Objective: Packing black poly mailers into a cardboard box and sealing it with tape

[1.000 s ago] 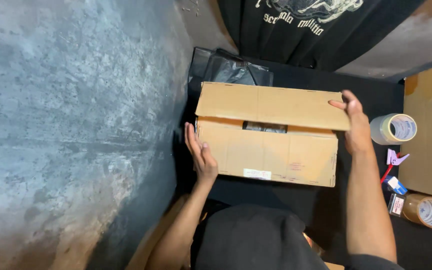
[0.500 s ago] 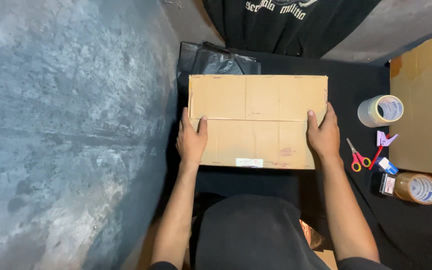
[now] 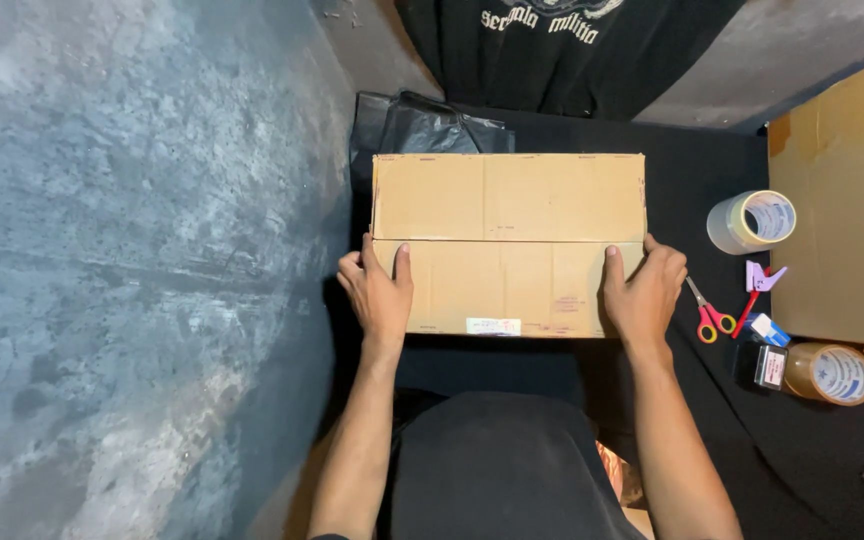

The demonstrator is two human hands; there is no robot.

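Observation:
A brown cardboard box (image 3: 507,215) lies on a black cloth in front of me, its two top flaps folded down and meeting along a seam across the middle. My left hand (image 3: 377,292) grips the box's near left corner, thumb on top of the near flap. My right hand (image 3: 642,290) grips the near right corner the same way, thumb pressed on the flap.
To the right lie a clear tape roll (image 3: 752,221), red-handled scissors (image 3: 709,315), a brown tape roll (image 3: 830,373) and a second cardboard box (image 3: 842,200). A black plastic bag (image 3: 412,125) sits behind the box. A rough grey wall (image 3: 132,270) runs along the left.
The far flap, raised a second ago by my right hand, is now folded flat. Both hands have come onto the box's near corners, thumbs on the near flap.

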